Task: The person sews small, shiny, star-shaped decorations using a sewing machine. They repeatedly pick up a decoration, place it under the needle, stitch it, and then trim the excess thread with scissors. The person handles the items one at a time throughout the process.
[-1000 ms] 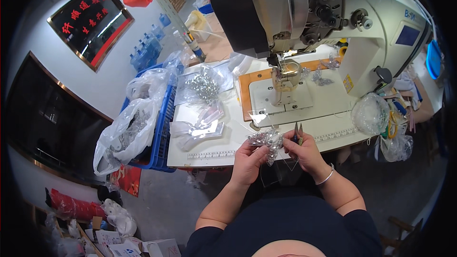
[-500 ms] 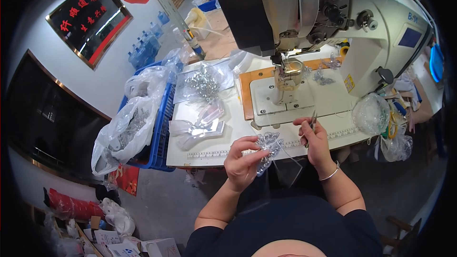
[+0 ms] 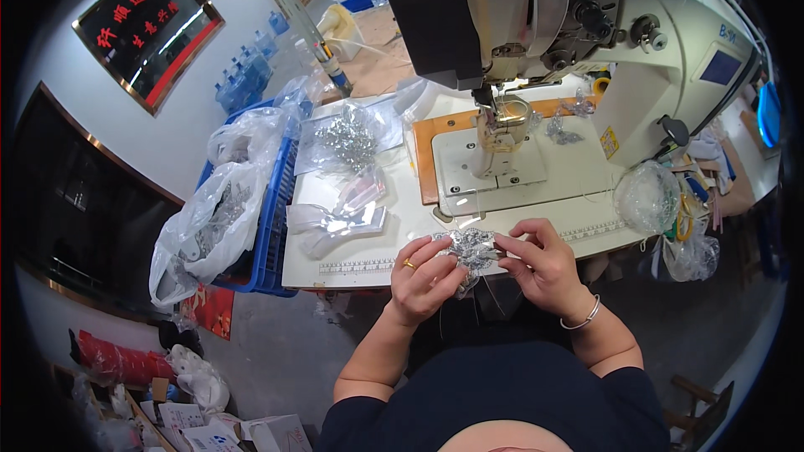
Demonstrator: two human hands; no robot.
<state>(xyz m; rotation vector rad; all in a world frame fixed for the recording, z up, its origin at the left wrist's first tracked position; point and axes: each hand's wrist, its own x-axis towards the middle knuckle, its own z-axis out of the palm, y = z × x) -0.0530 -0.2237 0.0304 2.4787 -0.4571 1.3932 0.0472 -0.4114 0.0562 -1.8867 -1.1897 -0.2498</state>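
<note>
A small silvery sequined piece [image 3: 471,249] is held between both my hands over the front edge of the white sewing table [image 3: 368,266]. My left hand [image 3: 425,278], with a gold ring, grips its left side. On the piece's right side, the fingers of my right hand [image 3: 540,265] pinch it; that wrist wears a thin bracelet. Just beyond stands the white industrial sewing machine [image 3: 586,25], its needle over the base plate [image 3: 494,169].
A heap of silvery pieces [image 3: 347,141] and clear plastic sleeves [image 3: 339,216] lie on the table's left. A blue crate [image 3: 272,218] with white plastic bags [image 3: 209,218] stands further left. Clear bags [image 3: 646,197] hang at the right. Boxes lie on the floor at lower left.
My right hand came back from near the machine's base to the silvery piece, and both hands now hold it together at the table's edge.
</note>
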